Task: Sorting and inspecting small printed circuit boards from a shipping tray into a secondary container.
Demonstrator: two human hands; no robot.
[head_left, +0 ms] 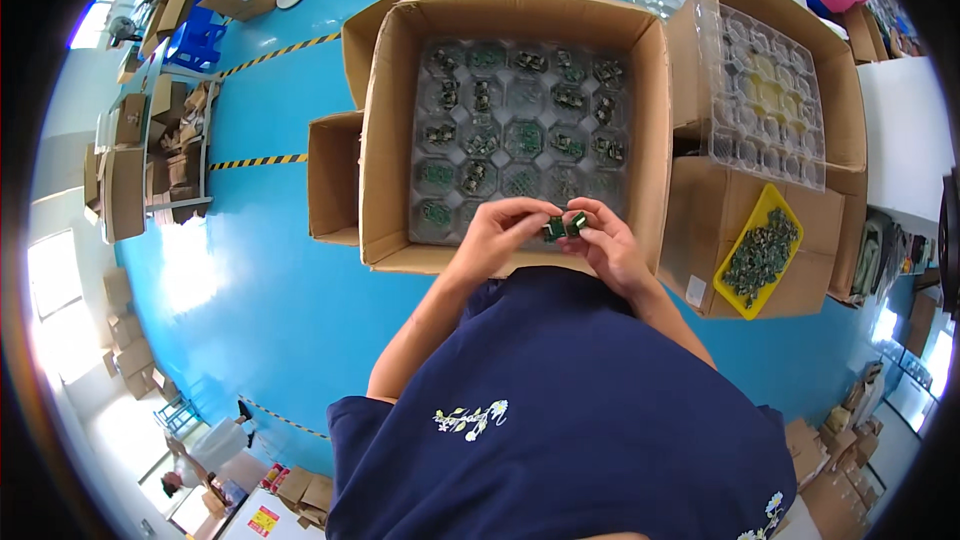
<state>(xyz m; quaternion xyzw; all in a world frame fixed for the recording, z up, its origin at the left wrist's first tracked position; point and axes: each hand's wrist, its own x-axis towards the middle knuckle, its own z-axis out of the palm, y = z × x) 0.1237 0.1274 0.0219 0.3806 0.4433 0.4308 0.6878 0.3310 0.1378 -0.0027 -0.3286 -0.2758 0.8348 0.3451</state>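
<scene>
Over the near edge of an open cardboard box (645, 140), my left hand (500, 232) pinches a small green circuit board (553, 229) between thumb and fingers. My right hand (612, 243) grips another small green circuit board (575, 224) close beside it; whether the two boards touch I cannot tell. Inside the box lies a clear plastic tray (503, 100) with rows of rounded pockets. Many pockets hold green boards, some with dark and metallic parts. My hands hide part of the tray's nearest row.
To the right, a yellow tray (722, 278) heaped with small circuit boards (760, 258) rests on a cardboard box (690, 230). Behind it, an empty clear pocketed tray (735, 130) leans on another open carton (845, 120). A shelf with cardboard (180, 165) stands far left; a person (205, 450) is at lower left.
</scene>
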